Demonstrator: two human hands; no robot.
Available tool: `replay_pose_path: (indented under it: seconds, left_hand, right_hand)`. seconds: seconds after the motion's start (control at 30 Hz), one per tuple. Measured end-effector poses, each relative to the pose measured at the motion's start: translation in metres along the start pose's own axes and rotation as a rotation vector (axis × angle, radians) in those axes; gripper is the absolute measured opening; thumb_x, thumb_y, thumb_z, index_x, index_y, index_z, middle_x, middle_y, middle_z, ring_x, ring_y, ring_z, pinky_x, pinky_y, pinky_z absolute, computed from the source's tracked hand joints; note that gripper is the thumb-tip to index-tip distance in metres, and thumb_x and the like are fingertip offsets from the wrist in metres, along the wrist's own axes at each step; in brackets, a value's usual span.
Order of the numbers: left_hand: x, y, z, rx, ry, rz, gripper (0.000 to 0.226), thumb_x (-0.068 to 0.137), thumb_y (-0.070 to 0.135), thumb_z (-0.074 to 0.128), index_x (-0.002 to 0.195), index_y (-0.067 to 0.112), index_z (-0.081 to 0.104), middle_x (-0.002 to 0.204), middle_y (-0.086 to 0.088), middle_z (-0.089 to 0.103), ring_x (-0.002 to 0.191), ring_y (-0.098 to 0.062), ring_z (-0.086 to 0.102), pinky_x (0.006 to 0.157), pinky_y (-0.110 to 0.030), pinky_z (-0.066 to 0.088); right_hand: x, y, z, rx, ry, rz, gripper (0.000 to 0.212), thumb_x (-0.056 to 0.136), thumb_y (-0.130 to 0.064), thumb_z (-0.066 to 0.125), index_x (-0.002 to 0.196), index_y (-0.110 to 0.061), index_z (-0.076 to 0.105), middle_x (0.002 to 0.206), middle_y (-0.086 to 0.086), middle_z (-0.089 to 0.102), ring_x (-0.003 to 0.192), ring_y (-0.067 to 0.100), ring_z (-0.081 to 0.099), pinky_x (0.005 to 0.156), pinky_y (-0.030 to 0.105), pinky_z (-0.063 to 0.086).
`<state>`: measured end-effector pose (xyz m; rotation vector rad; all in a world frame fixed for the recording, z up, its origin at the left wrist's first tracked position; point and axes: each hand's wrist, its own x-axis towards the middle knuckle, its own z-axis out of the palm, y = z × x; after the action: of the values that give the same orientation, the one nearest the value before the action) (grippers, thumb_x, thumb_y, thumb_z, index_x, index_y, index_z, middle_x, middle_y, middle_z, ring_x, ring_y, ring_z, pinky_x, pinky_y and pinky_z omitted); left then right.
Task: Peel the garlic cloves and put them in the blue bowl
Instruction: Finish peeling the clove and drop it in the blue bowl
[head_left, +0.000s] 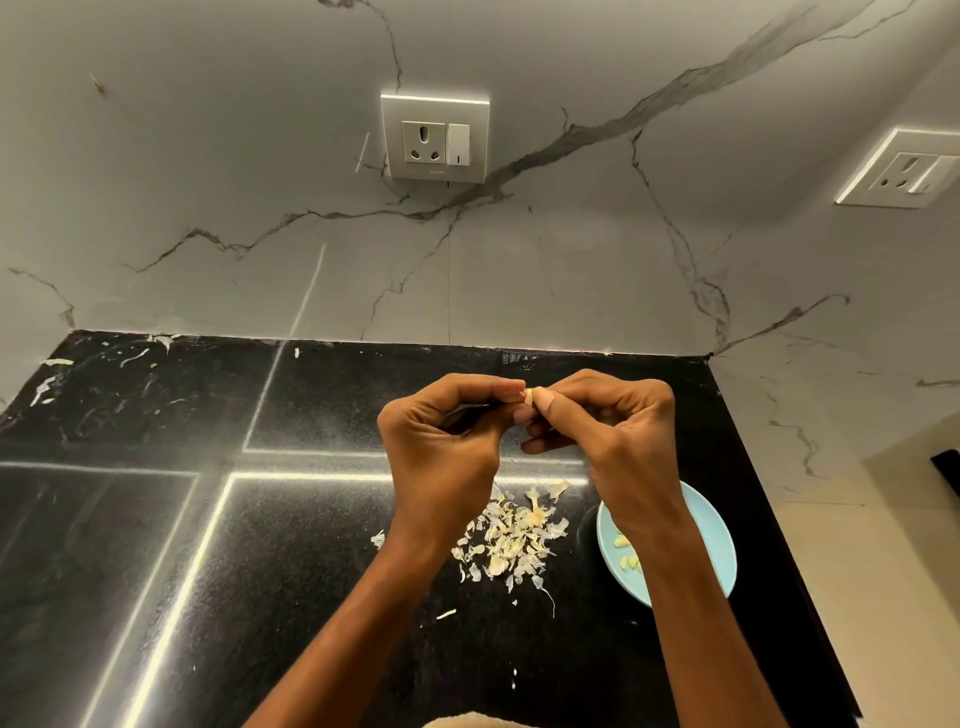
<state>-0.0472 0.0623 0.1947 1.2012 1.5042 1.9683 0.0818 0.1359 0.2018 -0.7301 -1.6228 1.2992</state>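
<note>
From the head camera I see both hands raised above the black counter (322, 545), meeting at the fingertips. My left hand (441, 441) and right hand (613, 431) both pinch one small garlic clove (529, 399) between thumb and forefinger, the other fingers curled in. Below them, on the counter, lies a heap of papery garlic skins (511, 535). Just right of the heap sits the blue bowl (711, 540), partly hidden by my right forearm, with a few peeled cloves (626, 553) inside. On the far marble wall I see a socket with switch (435, 139) and a second socket (906, 171) further right
</note>
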Motion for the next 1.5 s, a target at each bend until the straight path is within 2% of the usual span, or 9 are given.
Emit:
replay_pose_path:
  seconds: [0.33, 0.63, 0.83, 0.93, 1.03, 1.1, 1.23, 1.37, 1.5]
  left_hand:
    - [0.0, 0.001, -0.001, 0.013, 0.0, 0.029, 0.026, 0.076, -0.014, 0.076, 0.089, 0.008, 0.075, 0.087, 0.0, 0.077, 0.083, -0.015, 0.075, 0.077, -0.022, 0.058]
    - [-0.004, -0.001, -0.001, 0.101, -0.005, 0.113, 0.029, 0.076, -0.015, 0.076, 0.089, 0.011, 0.075, 0.089, 0.001, 0.076, 0.084, -0.015, 0.075, 0.076, -0.024, 0.059]
    - [-0.006, -0.003, -0.001, 0.135, 0.024, 0.154, 0.028, 0.075, -0.014, 0.076, 0.089, 0.01, 0.076, 0.088, 0.0, 0.075, 0.082, -0.013, 0.074, 0.074, -0.023, 0.058]
    - [-0.007, -0.004, -0.001, 0.145, 0.04, 0.157, 0.029, 0.076, -0.015, 0.076, 0.089, 0.011, 0.075, 0.088, 0.0, 0.075, 0.082, -0.012, 0.074, 0.074, -0.022, 0.058]
    - [-0.007, -0.004, -0.001, 0.134, 0.049, 0.163, 0.031, 0.075, -0.016, 0.076, 0.09, 0.011, 0.075, 0.088, -0.001, 0.075, 0.082, -0.013, 0.074, 0.075, -0.022, 0.058]
    - [-0.007, -0.004, -0.001, 0.118, 0.049, 0.16, 0.03, 0.075, -0.016, 0.076, 0.09, 0.011, 0.075, 0.088, -0.001, 0.075, 0.083, -0.014, 0.074, 0.075, -0.022, 0.058]
    - [-0.006, 0.001, 0.002, -0.001, 0.044, 0.061, 0.027, 0.077, -0.016, 0.075, 0.09, 0.007, 0.074, 0.084, 0.0, 0.075, 0.083, -0.014, 0.075, 0.076, -0.021, 0.058]
    - [-0.005, 0.002, 0.005, -0.191, 0.054, -0.117, 0.02, 0.08, -0.006, 0.076, 0.092, 0.01, 0.073, 0.089, -0.005, 0.076, 0.088, -0.02, 0.075, 0.08, -0.025, 0.059]
    - [-0.002, 0.007, 0.005, -0.319, 0.039, -0.217, 0.018, 0.076, 0.006, 0.075, 0.094, 0.01, 0.072, 0.09, -0.003, 0.076, 0.09, -0.019, 0.074, 0.08, -0.025, 0.058]
  right_hand:
    - [-0.003, -0.003, 0.006, 0.081, 0.021, 0.045, 0.011, 0.091, -0.005, 0.07, 0.083, -0.004, 0.078, 0.078, 0.008, 0.074, 0.067, 0.028, 0.074, 0.062, 0.033, 0.063]
    - [-0.004, -0.002, 0.012, -0.028, 0.121, 0.051, 0.015, 0.082, -0.018, 0.071, 0.072, -0.008, 0.077, 0.071, 0.008, 0.071, 0.065, 0.026, 0.072, 0.061, 0.034, 0.062]
    - [-0.004, 0.0, 0.016, -0.118, 0.168, 0.003, 0.01, 0.08, -0.021, 0.073, 0.071, -0.018, 0.077, 0.068, -0.001, 0.071, 0.066, 0.025, 0.07, 0.063, 0.036, 0.063]
    - [-0.004, 0.0, 0.017, -0.132, 0.168, -0.027, 0.008, 0.08, -0.021, 0.074, 0.073, -0.021, 0.077, 0.069, -0.003, 0.072, 0.067, 0.023, 0.071, 0.061, 0.031, 0.062]
    - [-0.005, -0.002, 0.018, -0.118, 0.168, -0.055, 0.005, 0.08, -0.017, 0.075, 0.076, -0.014, 0.077, 0.071, -0.001, 0.072, 0.065, 0.017, 0.071, 0.059, 0.021, 0.058]
    - [-0.005, -0.002, 0.018, -0.109, 0.164, -0.066, 0.003, 0.081, -0.014, 0.076, 0.078, -0.012, 0.077, 0.072, -0.001, 0.072, 0.065, 0.014, 0.072, 0.06, 0.02, 0.059]
    - [-0.006, -0.004, 0.018, -0.088, 0.157, -0.091, 0.006, 0.084, -0.002, 0.078, 0.082, -0.007, 0.077, 0.075, 0.002, 0.073, 0.065, 0.013, 0.073, 0.06, 0.02, 0.059]
    - [-0.005, -0.004, 0.017, -0.097, 0.157, -0.127, 0.003, 0.085, -0.007, 0.078, 0.085, -0.009, 0.077, 0.078, 0.002, 0.075, 0.067, 0.017, 0.074, 0.062, 0.021, 0.06]
    - [-0.005, -0.004, 0.015, -0.122, 0.16, -0.141, 0.003, 0.086, -0.004, 0.077, 0.089, -0.002, 0.078, 0.081, 0.006, 0.075, 0.07, 0.016, 0.074, 0.063, 0.019, 0.059]
